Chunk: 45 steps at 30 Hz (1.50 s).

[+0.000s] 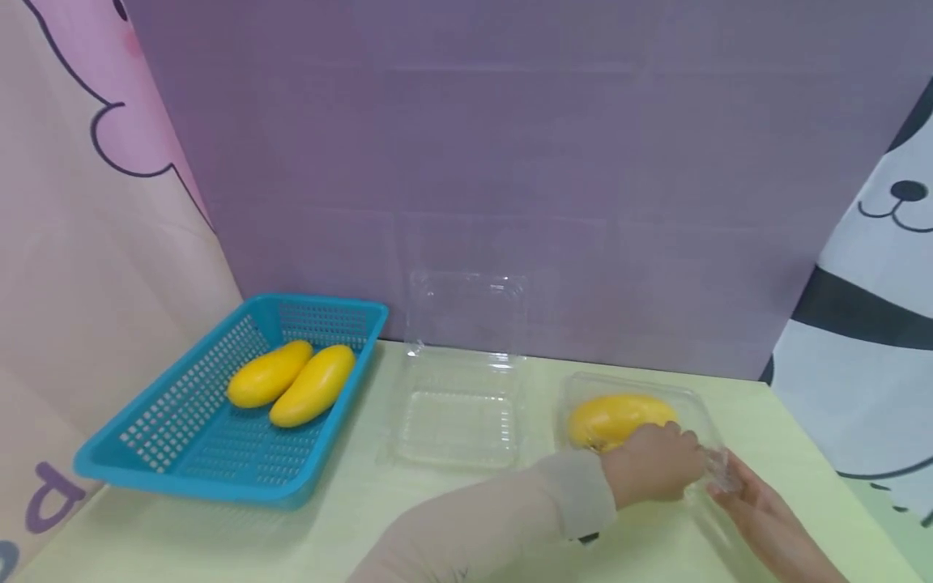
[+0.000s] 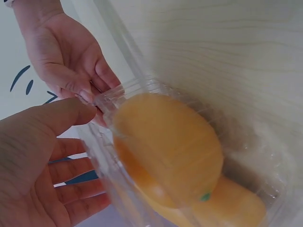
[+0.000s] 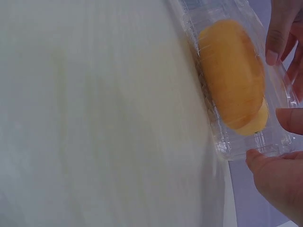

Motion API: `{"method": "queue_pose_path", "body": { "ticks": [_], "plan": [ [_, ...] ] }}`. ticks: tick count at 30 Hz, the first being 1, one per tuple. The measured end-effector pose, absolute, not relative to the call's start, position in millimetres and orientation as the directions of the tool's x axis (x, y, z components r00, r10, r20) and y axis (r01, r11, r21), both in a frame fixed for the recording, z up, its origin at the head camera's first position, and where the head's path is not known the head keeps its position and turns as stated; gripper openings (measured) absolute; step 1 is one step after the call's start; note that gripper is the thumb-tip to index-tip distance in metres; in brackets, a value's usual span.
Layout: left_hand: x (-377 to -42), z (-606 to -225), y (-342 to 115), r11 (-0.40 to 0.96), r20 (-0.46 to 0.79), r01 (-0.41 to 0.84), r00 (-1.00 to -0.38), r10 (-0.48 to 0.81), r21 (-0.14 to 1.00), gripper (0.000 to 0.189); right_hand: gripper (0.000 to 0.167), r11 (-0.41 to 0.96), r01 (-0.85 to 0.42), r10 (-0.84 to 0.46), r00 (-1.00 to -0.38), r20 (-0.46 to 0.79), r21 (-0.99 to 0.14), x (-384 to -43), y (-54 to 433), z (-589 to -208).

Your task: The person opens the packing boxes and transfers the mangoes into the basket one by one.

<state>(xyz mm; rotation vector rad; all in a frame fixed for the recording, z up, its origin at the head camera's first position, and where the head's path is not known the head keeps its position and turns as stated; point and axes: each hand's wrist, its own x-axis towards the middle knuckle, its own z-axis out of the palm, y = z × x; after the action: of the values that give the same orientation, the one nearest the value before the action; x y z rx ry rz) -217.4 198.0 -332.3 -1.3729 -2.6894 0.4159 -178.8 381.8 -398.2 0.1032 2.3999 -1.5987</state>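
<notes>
A clear plastic clamshell box (image 1: 696, 405) with yellow mangoes (image 1: 612, 417) inside sits at the right of the table, its lid lying over them. My left hand (image 1: 656, 461) reaches across to the near right side of the box. In the left wrist view its thumb lies over the box's edge, while the fingers show through the plastic below. My right hand (image 1: 758, 502) pinches the near right corner between thumb and fingers. The right wrist view shows both hands along the same edge, with one mango (image 3: 232, 71) lying over another.
A blue plastic basket (image 1: 185, 486) at the left holds two mangoes (image 1: 313, 387). Between it and the hands stands another clear clamshell box (image 1: 455, 453), its lid raised against the purple backdrop (image 1: 510, 162). Printed cloth hangs on both sides.
</notes>
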Motion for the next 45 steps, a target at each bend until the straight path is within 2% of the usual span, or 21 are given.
{"method": "queue_pose_path", "body": {
  "ticks": [3, 10, 13, 17, 21, 27, 29, 32, 34, 36, 41, 43, 45],
  "plan": [
    [-217.4, -335.3, 197.6, 0.561, -0.039, 0.776, -0.595, 0.803, -0.288, 0.033, 0.081, 0.385, 0.226, -0.073, -0.959, -0.274, -0.895, -178.4, 380.7, -397.5],
    [-217.9, -339.3, 204.9, 0.561, -0.034, 0.783, -0.589, 0.807, -0.268, 0.047, 0.081, 0.416, 0.201, -0.083, -0.963, -0.258, -0.887, -178.1, 383.6, -399.4],
    [-216.9, -340.6, 209.9, 0.554, -0.022, 0.782, -0.583, 0.812, -0.286, 0.043, 0.081, 0.441, 0.194, -0.087, -0.962, -0.257, -0.877, -179.6, 385.6, -400.2],
    [-215.1, -341.4, 215.1, 0.547, 0.037, 0.762, -0.572, 0.820, -0.345, 0.031, 0.074, 0.444, 0.087, -0.143, -0.976, -0.166, -0.892, -179.7, 388.5, -402.1],
    [-213.9, -341.7, 220.2, 0.534, 0.013, 0.756, -0.572, 0.820, -0.379, 0.030, 0.067, 0.373, -0.049, -0.249, -0.967, -0.050, -0.926, -179.2, 390.9, -403.5],
    [-212.7, -345.6, 224.8, 0.504, -0.092, 0.767, -0.579, 0.810, -0.396, 0.041, 0.070, 0.412, 0.042, -0.191, -0.973, -0.131, -0.910, -175.2, 392.7, -407.1],
    [-212.4, -347.7, 225.3, 0.502, -0.097, 0.764, -0.582, 0.807, -0.405, 0.042, 0.068, 0.380, 0.007, -0.207, -0.974, -0.092, -0.925, -175.5, 393.3, -410.3],
    [-212.2, -349.3, 226.0, 0.493, -0.090, 0.759, -0.577, 0.812, -0.426, 0.042, 0.063, 0.284, -0.117, -0.291, -0.956, 0.031, -0.952, -176.8, 395.5, -414.9],
    [-212.7, -348.8, 226.3, 0.495, -0.084, 0.762, -0.574, 0.814, -0.418, 0.041, 0.063, 0.252, -0.140, -0.310, -0.949, 0.058, -0.958, -177.4, 395.5, -415.0],
    [-214.7, -345.5, 226.2, 0.509, -0.097, 0.775, -0.579, 0.810, -0.376, 0.040, 0.066, 0.284, -0.089, -0.289, -0.957, 0.004, -0.955, -178.0, 394.2, -412.4],
    [-221.8, -335.0, 221.5, 0.548, -0.090, 0.807, -0.576, 0.812, -0.221, 0.029, 0.077, 0.511, 0.152, -0.106, -0.966, -0.237, -0.846, -178.6, 386.8, -398.2],
    [-221.9, -332.2, 218.2, 0.540, -0.068, 0.815, -0.563, 0.824, -0.208, 0.025, 0.079, 0.546, 0.183, -0.080, -0.960, -0.269, -0.818, -177.7, 384.9, -394.1],
    [-221.3, -330.3, 216.0, 0.522, -0.069, 0.820, -0.550, 0.833, -0.233, 0.025, 0.077, 0.542, 0.164, -0.092, -0.963, -0.252, -0.824, -177.7, 385.7, -395.0]
  ]
}}
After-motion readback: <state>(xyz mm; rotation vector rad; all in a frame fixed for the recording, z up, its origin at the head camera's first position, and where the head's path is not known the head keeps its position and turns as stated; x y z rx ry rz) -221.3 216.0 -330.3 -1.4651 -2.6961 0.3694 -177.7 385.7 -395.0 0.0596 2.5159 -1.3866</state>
